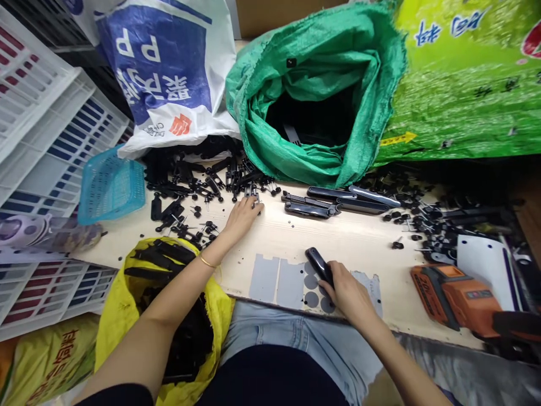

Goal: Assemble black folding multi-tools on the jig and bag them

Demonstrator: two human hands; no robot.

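Long glossy blk pc (pixel 318 264) is in my R hand (pixel 344 290), fingers closed round its near end, far end sticking out fwd & tilted left, over the grey discs (pixel 311 299) near the table's (pixel 274 239) front edge. L hand (pixel 243 219) is fwd & left, fingers part-curled, tips at a small part (pixel 252 193) by the edge of the blk parts heap (pixel 181 183); can't tell if they've got a grip on it. Btwn & beyond my hands, more glossy pcs (pixel 310 209) lie in a loose grp. Grey rect. sheets (pixel 264 279) sit flat just left of the discs. To the R: blk knobs w/ metal pins (pixel 416 221) scattered, then an orange/blk battery tool (pixel 462 293) nr the front edge. Behind: open green sack (pixel 262 84) w/ dark inside, white/blue sack (pixel 177 73) to its L, lime sack (pixel 460 113) to its R. Far L: blue basket (pixel 110 192), white crates (pixel 38 113). Yellow bag (pixel 222 321) of blk parts is below my L forearm.
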